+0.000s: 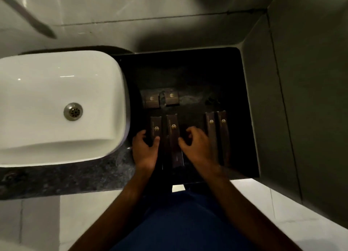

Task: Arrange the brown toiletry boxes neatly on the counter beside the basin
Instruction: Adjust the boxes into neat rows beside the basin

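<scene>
Several brown toiletry boxes with gold logos lie on the dark counter (197,75) to the right of the white basin (56,103). Two short boxes (151,99) (171,98) sit side by side at the back, with a small dark item (162,100) between them. In front lie long boxes pointing away from me: a left one (156,126), a second one (174,137), and a touching pair on the right (210,130) (224,132). My left hand (146,151) grips the near end of the left long box between thumb and fingers. My right hand (195,145) is curled over the dark gap between the second box and the pair; what lies under it is hidden.
The basin's rim (125,107) lies close to the left long box. Grey tiled walls (273,100) close the counter at the back and right. The counter's front edge (216,181) is near my body. A tap spout (32,19) reaches over the basin at the upper left.
</scene>
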